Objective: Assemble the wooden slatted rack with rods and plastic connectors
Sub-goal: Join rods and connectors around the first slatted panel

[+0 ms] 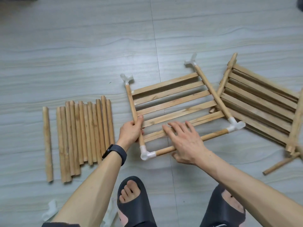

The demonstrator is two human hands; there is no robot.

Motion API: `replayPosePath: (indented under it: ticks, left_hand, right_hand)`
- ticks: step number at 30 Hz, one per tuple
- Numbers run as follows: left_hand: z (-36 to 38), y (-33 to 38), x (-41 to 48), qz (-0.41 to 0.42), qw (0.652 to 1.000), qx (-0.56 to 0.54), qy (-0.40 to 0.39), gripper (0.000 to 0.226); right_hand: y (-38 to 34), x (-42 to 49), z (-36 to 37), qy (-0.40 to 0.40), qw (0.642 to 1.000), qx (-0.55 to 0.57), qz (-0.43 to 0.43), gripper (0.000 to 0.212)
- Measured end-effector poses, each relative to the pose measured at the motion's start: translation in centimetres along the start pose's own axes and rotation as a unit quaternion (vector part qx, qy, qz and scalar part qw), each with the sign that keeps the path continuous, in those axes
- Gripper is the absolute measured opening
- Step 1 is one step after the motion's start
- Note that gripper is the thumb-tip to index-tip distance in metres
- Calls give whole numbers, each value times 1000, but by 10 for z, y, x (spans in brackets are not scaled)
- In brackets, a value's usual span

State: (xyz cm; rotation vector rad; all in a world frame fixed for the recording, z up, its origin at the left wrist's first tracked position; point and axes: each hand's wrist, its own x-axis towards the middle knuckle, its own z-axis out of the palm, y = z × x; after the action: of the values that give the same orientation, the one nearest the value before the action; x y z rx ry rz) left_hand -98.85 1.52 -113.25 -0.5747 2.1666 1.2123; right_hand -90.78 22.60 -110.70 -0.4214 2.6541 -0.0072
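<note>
Left hand (131,131) grips the side rod (131,99), right hand (185,141) rests flat on slats (173,99) — uneven pressure could unseat the connector (147,154).

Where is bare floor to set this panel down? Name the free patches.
Widest bare floor lies beyond the loose rods and the held slatted panel. A narrow strip runs between them. Crowded: the right, where the second panel overlaps the first; spare connectors lie by the left arm.
</note>
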Motion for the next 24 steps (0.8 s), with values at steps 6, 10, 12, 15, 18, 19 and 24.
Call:
replayPosePath:
  ticks: [6,10,12,15,18,19,24]
  left_hand:
    - [-33,-14,10,47,984,163,54,57]
    - [-28,-7,-22,335,849,395,103,74]
    - [-24,-15,-31,432,744,510,16,88]
    - [-18,-35,-34,411,671,614,-65,105]
    - [-2,-46,-37,341,656,671,-55,115]
    - [2,-45,-38,328,659,675,-52,108]
    - [-3,-40,-32,319,647,691,-51,84]
  right_hand:
    - [48,-1,-4,-7,994,-23,104,81]
    - [19,-2,3,51,996,10,79,78]
    - [12,-3,11,65,995,25,69,79]
    - [19,-9,23,69,995,26,72,82]
    - [25,-16,30,39,996,19,79,84]
    - [26,-17,32,29,996,20,81,84]
    - [29,-17,37,19,997,30,72,86]
